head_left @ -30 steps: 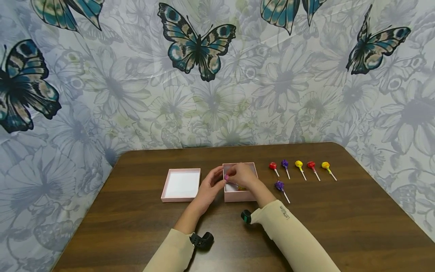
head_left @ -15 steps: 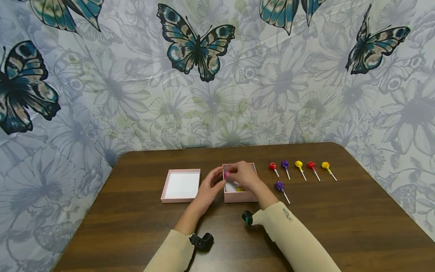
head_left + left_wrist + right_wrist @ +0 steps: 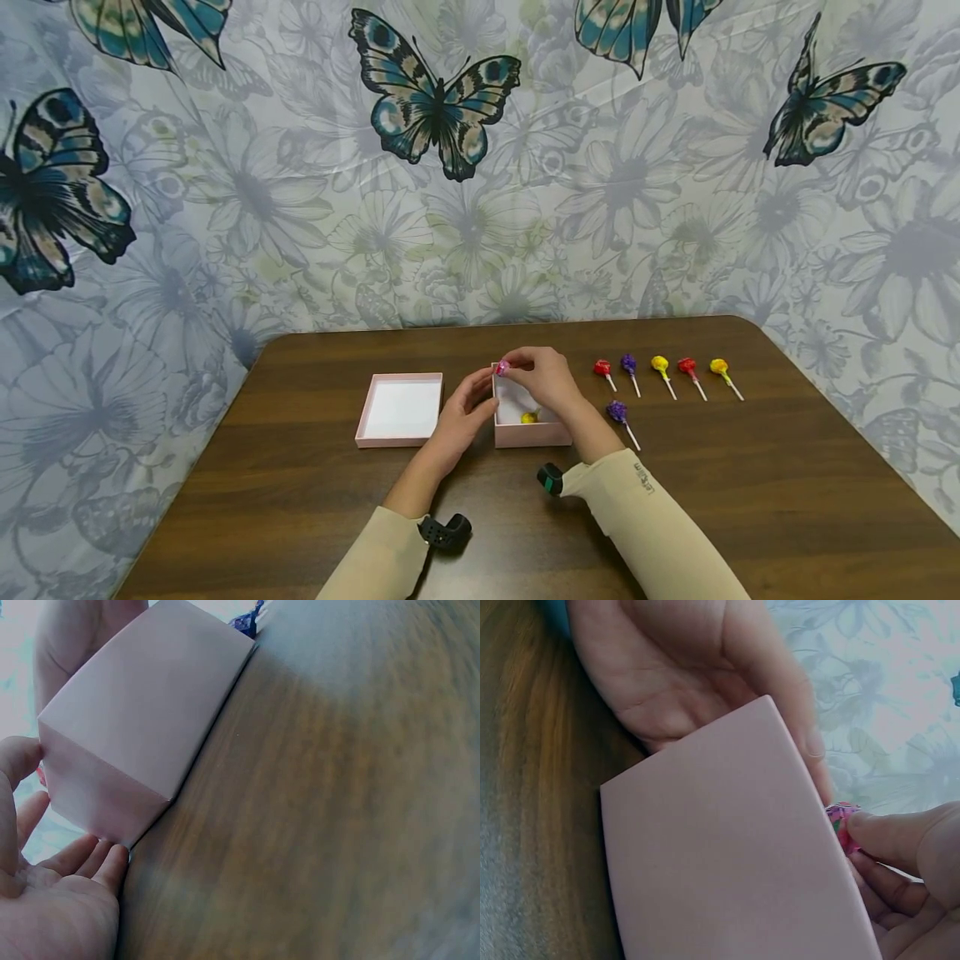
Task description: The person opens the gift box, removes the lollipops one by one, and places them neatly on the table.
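Note:
My right hand (image 3: 551, 379) pinches a pink-wrapped lollipop (image 3: 502, 367) by its head between thumb and fingers, over the far left corner of an uncovered pink box (image 3: 532, 436). The right wrist view shows the lollipop's wrapper (image 3: 838, 825) just past the box wall; its stick is hidden. My left hand (image 3: 459, 417) lies along the box's left side, its relaxed fingertips touching the wall in the left wrist view. Inside the box, a yellow lollipop (image 3: 529, 417) lies near the front wall.
Left of the box lies its shallow pink lid (image 3: 401, 408), white inside up. To the right, several lollipops form a row, with a red one (image 3: 602, 367) at its left end. A purple lollipop (image 3: 617, 410) lies nearer the front on the brown table (image 3: 750, 500).
My right hand has risen from inside the box, bringing the pink lollipop up to the far rim. The yellow lollipop shows more fully now. My left hand has stayed put.

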A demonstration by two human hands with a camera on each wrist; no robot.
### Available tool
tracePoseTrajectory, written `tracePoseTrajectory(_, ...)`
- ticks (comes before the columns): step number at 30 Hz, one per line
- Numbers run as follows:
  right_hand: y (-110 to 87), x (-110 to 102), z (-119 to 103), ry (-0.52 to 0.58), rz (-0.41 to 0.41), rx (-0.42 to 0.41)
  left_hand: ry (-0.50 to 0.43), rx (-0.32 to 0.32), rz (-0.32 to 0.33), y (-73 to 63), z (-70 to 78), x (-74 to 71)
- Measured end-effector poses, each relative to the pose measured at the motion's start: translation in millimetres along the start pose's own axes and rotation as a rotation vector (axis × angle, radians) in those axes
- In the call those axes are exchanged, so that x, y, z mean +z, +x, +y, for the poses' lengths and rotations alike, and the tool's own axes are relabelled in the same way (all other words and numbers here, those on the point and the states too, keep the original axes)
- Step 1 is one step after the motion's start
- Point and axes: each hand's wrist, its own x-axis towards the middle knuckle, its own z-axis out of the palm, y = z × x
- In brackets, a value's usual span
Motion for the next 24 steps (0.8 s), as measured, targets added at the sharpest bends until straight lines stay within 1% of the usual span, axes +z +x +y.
tracePoseTrajectory(5,-2.4,-5.1,-0.2,0.054,0.057,-0.006,0.017,0.003,0.009,-0.1,-1.5,0.8)
tracePoseTrajectory(9,-6.5,-12.5,-3.6,0.091,0.092,-0.005,0.012,0.005,0.010,0.1,-1.2,1.5)
tracePoseTrajectory(16,-14.4,-25.8,-4.0,0.146,0.124,-0.023,0.003,0.006,0.016,0.6,-0.2,3.3)
tracePoseTrajectory(18,-16.6,-30.0,-3.5,0.151,0.138,-0.029,-0.006,0.011,0.015,0.9,-0.2,3.5)
tracePoseTrajectory(24,-25.6,-44.8,-4.2,0.188,0.173,-0.024,0.006,0.031,0.005,1.1,-1.0,2.0)
